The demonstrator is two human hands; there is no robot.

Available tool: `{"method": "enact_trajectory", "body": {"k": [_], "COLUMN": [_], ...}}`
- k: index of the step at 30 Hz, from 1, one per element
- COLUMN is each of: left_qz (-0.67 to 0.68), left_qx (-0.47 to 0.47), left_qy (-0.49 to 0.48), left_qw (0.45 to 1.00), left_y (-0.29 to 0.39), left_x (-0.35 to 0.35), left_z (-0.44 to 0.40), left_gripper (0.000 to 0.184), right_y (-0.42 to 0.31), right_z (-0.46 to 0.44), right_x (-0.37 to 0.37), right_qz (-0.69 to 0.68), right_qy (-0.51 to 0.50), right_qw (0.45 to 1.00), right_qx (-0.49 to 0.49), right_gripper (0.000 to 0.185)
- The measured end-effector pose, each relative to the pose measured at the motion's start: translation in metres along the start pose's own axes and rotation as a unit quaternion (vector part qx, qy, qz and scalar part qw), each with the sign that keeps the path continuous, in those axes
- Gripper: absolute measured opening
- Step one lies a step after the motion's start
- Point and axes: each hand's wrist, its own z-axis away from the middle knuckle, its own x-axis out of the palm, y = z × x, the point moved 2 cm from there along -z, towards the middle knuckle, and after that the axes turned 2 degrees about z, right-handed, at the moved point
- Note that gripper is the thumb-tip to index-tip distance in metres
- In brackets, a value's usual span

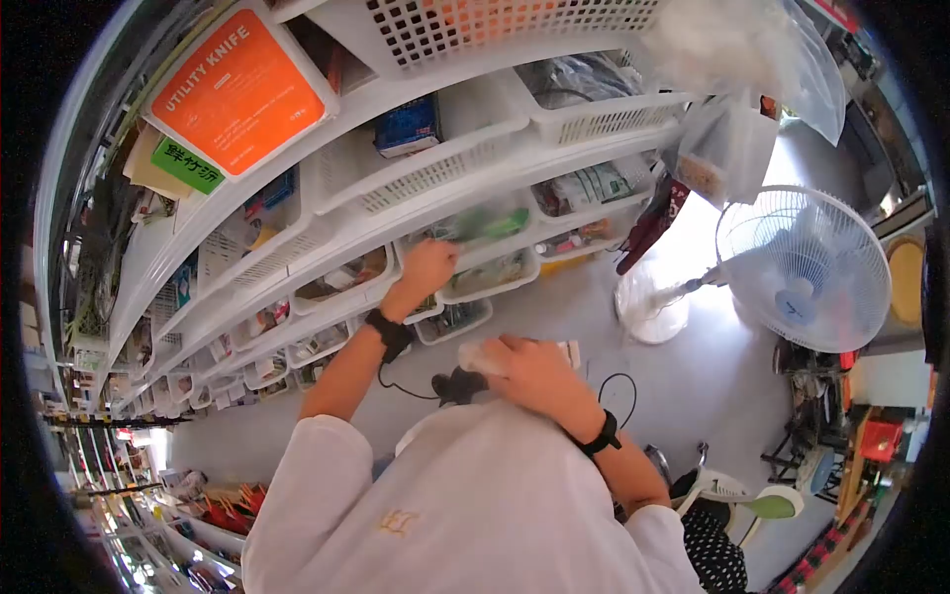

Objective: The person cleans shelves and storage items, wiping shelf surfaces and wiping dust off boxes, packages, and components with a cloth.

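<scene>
My left hand (430,265) is closed at the front edge of a white basket on the shelf. Just beyond its fingers, a blurred green plastic packet (503,226) lies in the basket. I cannot make out what these fingers hold. My right hand (534,374) is wrapped round a whitish packet (477,357) in front of my chest. A pale end of something also shows on the other side of this hand. Both wrists wear black bands.
White shelves hold rows of perforated baskets (421,183) with packaged goods. An orange utility knife box (237,91) stands at upper left. Plastic bags (732,148) hang at upper right. A standing fan (802,267) is to the right, and a chair (737,495) behind me.
</scene>
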Motion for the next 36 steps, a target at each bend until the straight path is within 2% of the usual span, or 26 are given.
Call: {"method": "enact_trajectory", "body": {"k": [3, 8, 11, 14, 16, 18, 21, 22, 25, 29, 32, 34, 35, 36], "left_qz": [0.007, 0.024, 0.022, -0.014, -0.007, 0.004, 0.038, -0.003, 0.043, 0.02, 0.202, 0.108, 0.056, 0.074], "left_qx": [-0.016, -0.061, -0.116, -0.158, -0.178, -0.145, -0.178, -0.186, -0.145, -0.141, -0.198, -0.053, 0.022, 0.004], "left_qy": [0.018, -0.012, -0.145, -0.166, -0.192, -0.184, -0.217, -0.255, -0.226, -0.196, -0.158, -0.036, 0.026, 0.004], "left_qw": [1.0, 0.998, 0.982, 0.973, 0.965, 0.972, 0.959, 0.949, 0.962, 0.97, 0.946, 0.992, 0.998, 0.997], "left_y": [-0.024, -0.023, -0.023, -0.013, -0.028, -0.046, -0.036, -0.04, -0.058, -0.054, -0.042, -0.053, -0.046, -0.044], "left_x": [0.041, 0.09, 0.113, 0.132, 0.159, 0.181, 0.182, 0.187, 0.204, 0.195, 0.166, 0.158, 0.145, 0.135], "left_z": [-0.019, -0.061, -0.09, -0.119, -0.136, -0.141, -0.152, -0.158, -0.159, -0.16, -0.151, -0.146, -0.145, -0.138], "left_gripper": [0.008, 0.024, 0.04, 0.052, 0.046, 0.05, 0.058, 0.067, 0.068, 0.064, 0.062, 0.062, 0.062, 0.063], "right_y": [0.007, 0.015, 0.027, 0.039, 0.043, 0.049, 0.06, 0.063, 0.071, 0.076, 0.076, 0.077, 0.078, 0.083], "right_z": [0.007, 0.02, 0.03, 0.037, 0.042, 0.053, 0.063, 0.067, 0.074, 0.08, 0.078, 0.074, 0.072, 0.068], "right_x": [0.006, 0.002, 0.012, 0.018, 0.016, 0.016, 0.01, 0.009, 0.012, 0.016, 0.004, -0.005, -0.009, -0.011], "right_qz": [-0.017, -0.071, -0.113, -0.131, -0.131, -0.149, -0.167, -0.171, -0.17, -0.174, -0.154, -0.15, -0.15, -0.151], "right_qy": [-0.002, -0.021, -0.038, -0.047, -0.054, -0.044, -0.044, -0.036, -0.033, -0.017, -0.019, -0.002, 0.009, 0.023], "right_qw": [1.0, 0.997, 0.992, 0.988, 0.985, 0.981, 0.972, 0.969, 0.965, 0.962, 0.964, 0.964, 0.964, 0.965], "right_qx": [-0.012, 0.009, 0.043, 0.069, 0.097, 0.114, 0.158, 0.173, 0.197, 0.208, 0.215, 0.218, 0.22, 0.214], "right_gripper": [0.037, 0.027, 0.03, 0.033, 0.035, 0.036, 0.036, 0.036, 0.035, 0.031, 0.031, 0.03, 0.03, 0.03]}}
